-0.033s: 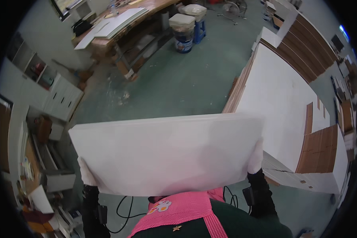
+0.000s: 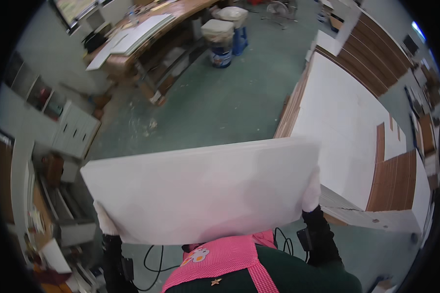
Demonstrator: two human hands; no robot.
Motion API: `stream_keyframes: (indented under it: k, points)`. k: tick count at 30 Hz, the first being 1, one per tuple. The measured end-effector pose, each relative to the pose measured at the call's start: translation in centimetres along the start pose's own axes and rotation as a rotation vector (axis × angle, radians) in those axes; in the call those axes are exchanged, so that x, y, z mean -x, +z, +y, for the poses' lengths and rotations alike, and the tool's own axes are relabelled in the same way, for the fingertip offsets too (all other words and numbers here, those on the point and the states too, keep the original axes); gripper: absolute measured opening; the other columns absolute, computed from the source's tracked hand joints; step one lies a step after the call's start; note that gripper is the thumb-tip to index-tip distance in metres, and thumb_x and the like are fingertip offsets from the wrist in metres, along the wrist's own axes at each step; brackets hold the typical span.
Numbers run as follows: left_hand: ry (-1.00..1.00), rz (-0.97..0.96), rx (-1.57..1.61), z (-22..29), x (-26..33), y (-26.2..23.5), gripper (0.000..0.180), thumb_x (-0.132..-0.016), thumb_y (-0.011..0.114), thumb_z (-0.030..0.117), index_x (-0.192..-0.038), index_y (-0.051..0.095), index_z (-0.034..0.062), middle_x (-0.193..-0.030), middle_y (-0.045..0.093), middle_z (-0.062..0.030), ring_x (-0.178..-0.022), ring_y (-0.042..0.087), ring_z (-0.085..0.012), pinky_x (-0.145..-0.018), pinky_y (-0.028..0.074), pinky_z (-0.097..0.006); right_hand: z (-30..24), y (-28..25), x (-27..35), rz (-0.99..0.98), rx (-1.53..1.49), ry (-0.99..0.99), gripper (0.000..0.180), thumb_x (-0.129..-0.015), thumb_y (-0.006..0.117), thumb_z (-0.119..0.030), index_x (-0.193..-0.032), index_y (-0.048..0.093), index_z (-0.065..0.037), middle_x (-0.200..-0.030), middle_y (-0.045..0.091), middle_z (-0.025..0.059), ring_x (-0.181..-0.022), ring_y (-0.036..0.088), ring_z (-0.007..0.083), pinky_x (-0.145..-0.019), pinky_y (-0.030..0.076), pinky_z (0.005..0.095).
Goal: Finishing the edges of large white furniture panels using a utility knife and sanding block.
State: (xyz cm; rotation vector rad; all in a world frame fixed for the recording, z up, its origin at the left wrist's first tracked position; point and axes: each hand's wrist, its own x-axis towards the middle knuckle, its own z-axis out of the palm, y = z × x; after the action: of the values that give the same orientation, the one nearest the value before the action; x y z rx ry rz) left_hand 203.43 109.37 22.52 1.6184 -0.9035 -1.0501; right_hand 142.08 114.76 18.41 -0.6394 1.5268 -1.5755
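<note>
A wide white board [image 2: 200,193] is held up in front of my body, its long sides running left to right. Faint lines along its far edge hint at more than one layer, but I cannot tell how many. My left hand [image 2: 105,218], in a white glove, grips the board's left end. At the opposite end my right hand [image 2: 312,191], gloved in white too, is closed on the board's edge. The fingers of both hands are partly hidden behind or under it. The board's right end overlaps the near left side of a large stack of white panels [image 2: 337,122] in the picture.
Brown-edged panels [image 2: 393,183] lie on the right-hand stack. At the far left stands a wooden workbench [image 2: 186,10] with white sheets on it. Lidded buckets [image 2: 220,44] are beside it on the green floor [image 2: 215,102]. White drawers [image 2: 76,127] line the left wall.
The board's left end sits slightly lower and farther left in the picture. The surroundings have shifted a little with my head. Both hands keep their grip.
</note>
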Motion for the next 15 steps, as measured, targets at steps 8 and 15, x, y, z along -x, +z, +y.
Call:
stream_keyframes:
  k: [8,15]
  points:
    - [0.088,0.107,-0.097,7.8,-15.3,5.1,0.075,-0.099,0.028,0.06,-0.148,0.028,0.0024,-0.146,0.04,-0.01,-0.129,0.042,-0.023,-0.109,0.031,-0.035,-3.0,9.1,-12.8,0.061,0.161,0.013,0.064,-0.105,0.023,-0.043,-0.123,0.054,0.01,-0.112,0.066,0.0168,-0.106,0.06,0.0233,-0.091,0.045,0.0327]
    - [-0.009,-0.085,0.031,12.3,-32.0,15.8,0.078,-0.098,0.032,0.061,-0.141,0.039,-0.0035,-0.14,0.047,-0.0118,-0.126,0.046,-0.0229,-0.107,0.035,-0.034,-4.1,14.5,-22.5,0.133,0.044,-0.009,0.065,-0.103,0.024,-0.048,-0.135,0.045,0.006,-0.127,0.057,0.0151,-0.112,0.058,0.0213,-0.1,0.043,0.0312]
